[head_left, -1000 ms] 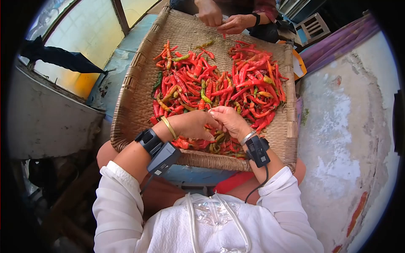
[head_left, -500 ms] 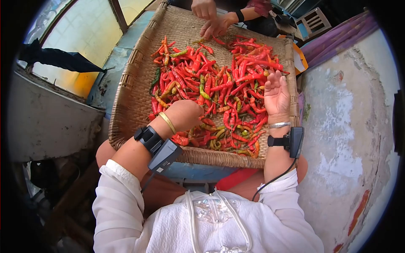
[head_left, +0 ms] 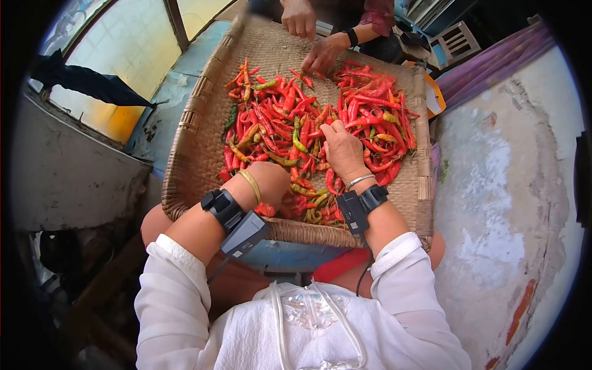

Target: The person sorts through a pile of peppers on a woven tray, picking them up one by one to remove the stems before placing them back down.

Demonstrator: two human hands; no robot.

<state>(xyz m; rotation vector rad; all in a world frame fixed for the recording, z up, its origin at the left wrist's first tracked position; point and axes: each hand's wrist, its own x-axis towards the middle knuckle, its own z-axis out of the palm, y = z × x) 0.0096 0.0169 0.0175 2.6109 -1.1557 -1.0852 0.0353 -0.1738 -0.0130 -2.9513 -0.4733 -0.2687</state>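
Observation:
A shallow woven bamboo tray (head_left: pixel 203 135) lies in front of me, heaped with red chili peppers (head_left: pixel 277 117) and some green and yellowish ones. My left hand (head_left: pixel 271 182) is low over the near part of the heap. Its fingers point down among the peppers, hidden and blurred. My right hand (head_left: pixel 345 151) is at the middle of the heap, fingers curled closed at a red chili pepper (head_left: pixel 315 134). Bare weave shows to the right of the right wrist.
Across the tray, another person's two hands (head_left: pixel 324 54) are at its far edge, one touching peppers. A rough plastered wall (head_left: pixel 493 185) stands to the right. On the left are a window (head_left: pixel 117 61) and a dark folded umbrella (head_left: pixel 92 85).
My right hand has swung left from the tray's right side into the heap and closed, and peppers at the lower right have shifted away. My left hand has moved slightly down.

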